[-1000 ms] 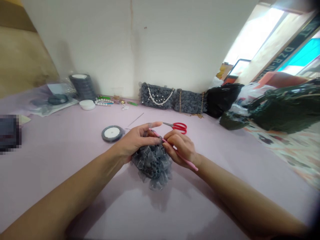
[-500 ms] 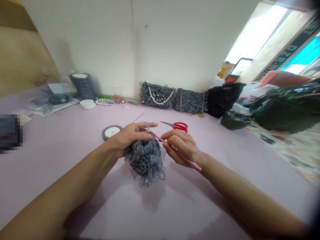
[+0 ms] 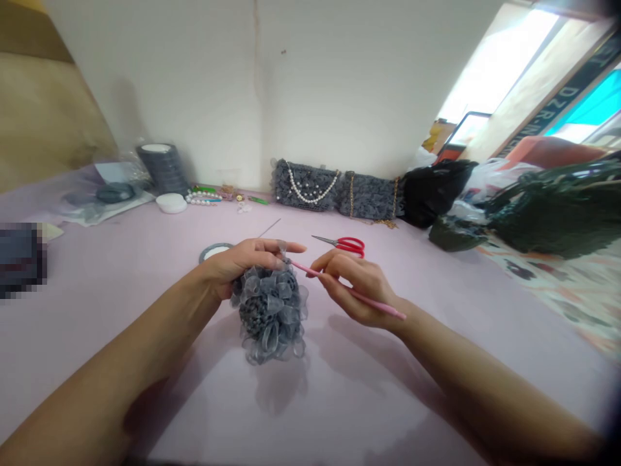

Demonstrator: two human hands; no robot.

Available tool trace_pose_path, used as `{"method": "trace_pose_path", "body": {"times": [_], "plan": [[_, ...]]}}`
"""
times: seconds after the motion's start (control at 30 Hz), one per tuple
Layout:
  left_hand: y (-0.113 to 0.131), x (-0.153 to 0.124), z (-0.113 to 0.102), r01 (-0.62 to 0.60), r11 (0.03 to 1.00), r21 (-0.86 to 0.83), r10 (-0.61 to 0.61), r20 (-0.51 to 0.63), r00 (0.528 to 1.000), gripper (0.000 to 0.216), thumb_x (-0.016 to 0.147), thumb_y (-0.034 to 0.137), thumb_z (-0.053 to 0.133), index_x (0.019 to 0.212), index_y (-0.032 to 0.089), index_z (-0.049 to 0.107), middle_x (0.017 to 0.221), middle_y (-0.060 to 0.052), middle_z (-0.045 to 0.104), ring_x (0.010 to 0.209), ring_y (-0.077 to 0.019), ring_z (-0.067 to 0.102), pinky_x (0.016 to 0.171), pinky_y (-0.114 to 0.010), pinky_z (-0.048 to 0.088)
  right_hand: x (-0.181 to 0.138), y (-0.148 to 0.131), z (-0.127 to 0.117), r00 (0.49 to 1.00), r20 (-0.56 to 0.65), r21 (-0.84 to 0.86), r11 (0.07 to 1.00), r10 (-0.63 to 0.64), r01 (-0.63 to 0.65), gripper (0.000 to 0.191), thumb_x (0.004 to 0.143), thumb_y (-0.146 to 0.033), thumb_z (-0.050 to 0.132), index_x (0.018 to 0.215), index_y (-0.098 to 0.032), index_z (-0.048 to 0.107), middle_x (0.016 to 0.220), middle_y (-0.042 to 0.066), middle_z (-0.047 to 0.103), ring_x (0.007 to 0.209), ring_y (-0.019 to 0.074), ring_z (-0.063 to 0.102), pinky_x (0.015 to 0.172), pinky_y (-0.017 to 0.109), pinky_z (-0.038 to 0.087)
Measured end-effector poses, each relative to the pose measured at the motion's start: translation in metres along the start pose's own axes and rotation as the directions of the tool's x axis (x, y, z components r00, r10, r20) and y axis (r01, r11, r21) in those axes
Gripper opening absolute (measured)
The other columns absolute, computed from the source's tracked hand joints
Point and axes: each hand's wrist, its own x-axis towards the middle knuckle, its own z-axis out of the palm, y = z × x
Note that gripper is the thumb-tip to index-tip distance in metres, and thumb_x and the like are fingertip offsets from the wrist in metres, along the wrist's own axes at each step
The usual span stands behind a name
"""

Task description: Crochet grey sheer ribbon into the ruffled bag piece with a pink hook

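My left hand (image 3: 245, 260) grips the top of a ruffled grey ribbon piece (image 3: 269, 314) that hangs just above the pink table (image 3: 339, 388). A pink crochet hook (image 3: 361, 297) lies in my right hand (image 3: 356, 285), its tip touching the upper edge of the grey piece near my left fingertips. Red-handled scissors (image 3: 345, 244) rest on the table just behind my right hand. A grey ribbon spool (image 3: 212, 251) lies flat behind my left hand, partly hidden by it.
Two finished grey ribbon bags (image 3: 305, 186) with pearl and gold chains lean on the back wall. A stack of ribbon spools (image 3: 162, 167), a white disc (image 3: 171, 203) and beads (image 3: 201, 197) lie at back left. Dark plastic bags (image 3: 543, 213) pile up on the right.
The grey piece has swung left and lifted with my left hand. My right hand has drawn the hook out to the right, leaving a gap between the two hands.
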Motion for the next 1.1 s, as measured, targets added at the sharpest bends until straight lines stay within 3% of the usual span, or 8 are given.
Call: {"method": "trace_pose_path", "body": {"times": [0.2, 0.33, 0.43, 0.53, 0.63, 0.73, 0.93, 1.1], "plan": [[0.001, -0.001, -0.004, -0.007, 1.0, 0.022, 0.006, 0.045, 0.999, 0.053, 0.067, 0.015, 0.073, 0.12, 0.015, 0.068, 0.088, -0.01, 0.074, 0.073, -0.0187, 0.067, 0.068, -0.03, 0.051, 0.004, -0.004, -0.003, 0.942, 0.031, 0.199, 0.922, 0.333, -0.333, 0.024, 0.099, -0.023, 0.047, 0.082, -0.016, 0.063, 0.081, 0.004, 0.069, 0.064, 0.0102, 0.058, 0.055, 0.022, 0.046], [-0.002, 0.001, -0.007, 0.018, 1.0, -0.009, -0.017, 0.061, 0.998, 0.053, 0.069, 0.014, 0.071, 0.122, 0.016, 0.066, 0.093, -0.011, 0.075, 0.072, -0.0182, 0.068, 0.067, -0.029, 0.051, 0.002, -0.001, 0.001, 0.999, -0.027, -0.009, 1.0, 0.021, -0.021, 0.015, 0.097, -0.016, 0.048, 0.084, -0.017, 0.057, 0.086, 0.007, 0.069, 0.068, 0.0122, 0.059, 0.058, 0.025, 0.047], [-0.003, 0.004, -0.009, 0.044, 0.999, -0.029, -0.042, 0.072, 0.996, 0.051, 0.071, 0.013, 0.069, 0.122, 0.017, 0.066, 0.097, -0.012, 0.075, 0.076, -0.0183, 0.07, 0.068, -0.028, 0.052, 0.001, 0.002, 0.005, 0.964, -0.007, -0.264, 0.931, -0.264, 0.253, 0.013, 0.094, -0.012, 0.049, 0.084, -0.019, 0.051, 0.087, 0.009, 0.069, 0.072, 0.0149, 0.06, 0.058, 0.026, 0.048], [-0.003, 0.005, -0.01, 0.063, 0.998, -0.03, -0.06, 0.084, 0.995, 0.051, 0.07, 0.013, 0.069, 0.121, 0.017, 0.066, 0.098, -0.012, 0.075, 0.077, -0.0184, 0.07, 0.07, -0.028, 0.052, 0.001, 0.001, 0.005, 0.948, 0.035, -0.341, 0.888, -0.315, 0.308, 0.015, 0.094, -0.011, 0.049, 0.082, -0.02, 0.049, 0.086, 0.008, 0.068, 0.069, 0.0147, 0.059, 0.058, 0.027, 0.047], [-0.002, 0.004, -0.01, 0.069, 0.997, -0.024, -0.067, 0.078, 0.995, 0.051, 0.068, 0.012, 0.069, 0.119, 0.017, 0.068, 0.093, -0.011, 0.076, 0.072, -0.0173, 0.069, 0.065, -0.026, 0.051, 0.002, -0.002, -0.001, 0.976, 0.04, -0.185, 0.958, -0.216, 0.219, 0.013, 0.094, -0.011, 0.049, 0.085, -0.019, 0.051, 0.088, 0.009, 0.068, 0.073, 0.0144, 0.06, 0.06, 0.026, 0.048], [0.0, 0.001, -0.011, 0.057, 0.998, -0.014, -0.056, 0.081, 0.995, 0.048, 0.066, 0.012, 0.069, 0.114, 0.016, 0.071, 0.087, -0.01, 0.075, 0.068, -0.0164, 0.068, 0.063, -0.026, 0.05, 0.001, -0.002, -0.005, 0.998, 0.037, 0.111, 0.993, 0.045, -0.049, 0.013, 0.097, -0.016, 0.048, 0.089, -0.017, 0.058, 0.088, 0.007, 0.068, 0.069, 0.0117, 0.058, 0.058, 0.024, 0.048], [-0.002, 0.0, 0.004, -0.006, 0.999, 0.036, 0.002, 0.113, 0.994, 0.043, 0.068, 0.015, 0.076, 0.111, 0.016, 0.073, 0.093, -0.009, 0.075, 0.079, -0.0188, 0.068, 0.072, -0.029, 0.049, -0.003, 0.005, 0.016, 0.933, -0.013, 0.597, 0.751, 0.359, -0.281, 0.029, 0.098, -0.032, 0.05, 0.072, -0.019, 0.052, 0.074, 0.001, 0.064, 0.07, 0.0126, 0.059, 0.063, 0.027, 0.048], [-0.017, 0.007, 0.026, -0.148, 0.988, 0.043, 0.146, 0.039, 0.988, 0.029, 0.067, 0.02, 0.082, 0.094, 0.015, 0.075, 0.078, -0.003, 0.07, 0.076, -0.014, 0.062, 0.074, -0.025, 0.045, -0.003, -0.001, 0.031, 0.873, -0.222, 0.387, 0.861, 0.434, -0.33, 0.024, 0.096, -0.029, 0.053, 0.074, -0.019, 0.055, 0.07, -0.001, 0.057, 0.065, 0.0116, 0.051, 0.063, 0.027, 0.044]]}}
